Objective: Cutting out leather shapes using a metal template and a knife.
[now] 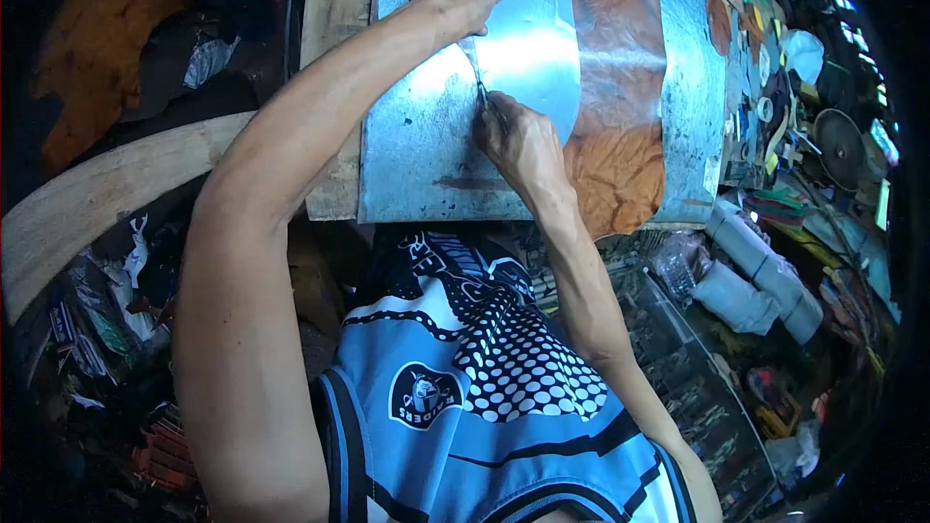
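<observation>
A shiny silver sheet (533, 48) with rounded corners lies flat over a brown piece of leather (620, 136) on the metal-topped workbench (417, 165). My left hand (463, 2) rests on the sheet's far left part, fingers spread and pressing down, with nothing gripped. Closed around a slim dark pointed tool (481, 92), my right hand (523, 140) sits at the sheet's near left edge. The tool's tip points away from me along that edge. Whether it is a knife or an awl cannot be told.
Wooden planks (334, 29) border the bench on the left, with a curved wooden piece (116, 165) beside them. Another brown leather piece (102, 48) hangs at far left. Plastic-wrapped rolls (765, 271), a round dark disc (839, 147) and mixed clutter crowd the right side.
</observation>
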Demonstrator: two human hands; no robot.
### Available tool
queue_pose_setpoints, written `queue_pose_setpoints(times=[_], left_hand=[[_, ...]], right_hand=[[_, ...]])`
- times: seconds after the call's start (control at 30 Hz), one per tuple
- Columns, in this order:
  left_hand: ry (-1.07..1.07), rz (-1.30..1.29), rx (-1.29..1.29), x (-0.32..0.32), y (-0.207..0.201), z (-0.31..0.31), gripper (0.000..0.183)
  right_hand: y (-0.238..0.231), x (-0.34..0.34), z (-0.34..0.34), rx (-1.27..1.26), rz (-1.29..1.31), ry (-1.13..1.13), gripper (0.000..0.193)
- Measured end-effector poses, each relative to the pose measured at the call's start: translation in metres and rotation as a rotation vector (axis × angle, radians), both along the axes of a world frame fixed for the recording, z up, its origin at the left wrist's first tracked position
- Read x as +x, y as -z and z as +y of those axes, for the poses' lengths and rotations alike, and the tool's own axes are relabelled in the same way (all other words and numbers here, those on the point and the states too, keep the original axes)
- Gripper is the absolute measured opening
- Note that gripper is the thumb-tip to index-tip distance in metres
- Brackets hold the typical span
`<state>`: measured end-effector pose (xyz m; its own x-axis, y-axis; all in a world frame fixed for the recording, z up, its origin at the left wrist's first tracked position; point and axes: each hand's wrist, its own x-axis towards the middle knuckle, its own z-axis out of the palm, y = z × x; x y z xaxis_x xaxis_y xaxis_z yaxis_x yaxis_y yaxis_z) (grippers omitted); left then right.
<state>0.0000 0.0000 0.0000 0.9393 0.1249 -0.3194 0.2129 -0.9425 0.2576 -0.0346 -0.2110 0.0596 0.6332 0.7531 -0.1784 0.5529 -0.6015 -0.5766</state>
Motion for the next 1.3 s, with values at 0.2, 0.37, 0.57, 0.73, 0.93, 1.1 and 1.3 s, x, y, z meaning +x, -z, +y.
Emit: queue_pose_setpoints(times=[0.2,0.37,0.57,0.73,0.93,1.1,1.3], left_hand=[[0.012,-0.214,0.095,0.005,0.001,0.0,0.043],[0.033,-0.021,0.142,0.022,-0.009,-0.036,0.035],[-0.131,0.315,0.16,0.015,-0.016,-0.076,0.095],[-0.077,0.366,0.151,0.01,-0.032,-0.075,0.133],[-0.091,0.301,0.178,0.004,-0.029,-0.078,0.128],[-0.079,0.296,0.18,0.003,-0.03,-0.078,0.127],[-0.072,0.26,0.182,0.0,-0.027,-0.075,0.125]], right_hand=[[-0.003,-0.005,-0.01,-0.007,0.012,0.015,0.014],[-0.002,-0.003,-0.009,-0.041,0.089,0.007,0.015],[0.004,-0.003,-0.012,0.038,0.043,0.033,0.015],[0.0,-0.004,-0.026,-0.036,0.038,-0.013,0.015],[-0.017,-0.004,-0.047,-0.103,0.048,-0.063,0.02],[-0.02,0.001,-0.07,-0.165,0.035,-0.11,0.025],[-0.014,0.01,-0.088,-0.167,-0.035,-0.129,0.026]])
